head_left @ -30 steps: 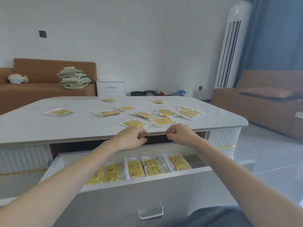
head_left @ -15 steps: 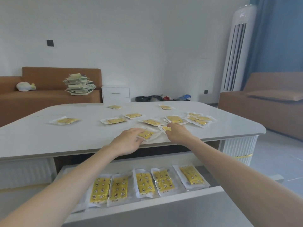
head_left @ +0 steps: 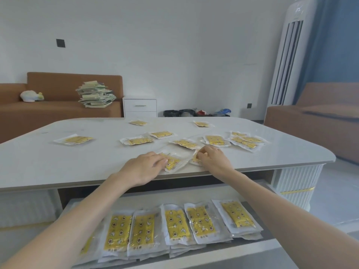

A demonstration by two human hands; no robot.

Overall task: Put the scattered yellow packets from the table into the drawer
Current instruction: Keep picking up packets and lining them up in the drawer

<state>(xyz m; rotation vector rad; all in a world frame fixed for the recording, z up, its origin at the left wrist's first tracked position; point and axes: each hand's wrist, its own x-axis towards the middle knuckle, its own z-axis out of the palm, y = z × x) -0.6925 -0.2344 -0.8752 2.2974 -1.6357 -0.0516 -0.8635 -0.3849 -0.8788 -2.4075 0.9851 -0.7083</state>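
Big white table (head_left: 48,164) is taking up most of the view, and the drawer (head_left: 147,197) under its front edge is hanging wide open toward the camera. Behind it a brown sofa (head_left: 58,111) is sitting against the wall, with a messy stack of papers (head_left: 95,94) piled on it. A tall white air conditioner (head_left: 287,61) is standing in the right corner.

A row of yellow packets (head_left: 175,222) is lying flat and overlapping in the drawer, with more layers showing underneath. The scattered packets (head_left: 215,140) are lying all over the middle and right of the tabletop, plus one off to the left.

Both arms are reaching over the drawer to the table's near edge. The left hand (head_left: 142,168) is resting its fingertips, held together, on the near packet (head_left: 172,162). The thumb is hidden, so I can't tell if it's actually pinching. The right hand (head_left: 214,160) is curling its fingers onto the edge of the second packet (head_left: 194,160), just beside the first one and mostly covered by the hand.
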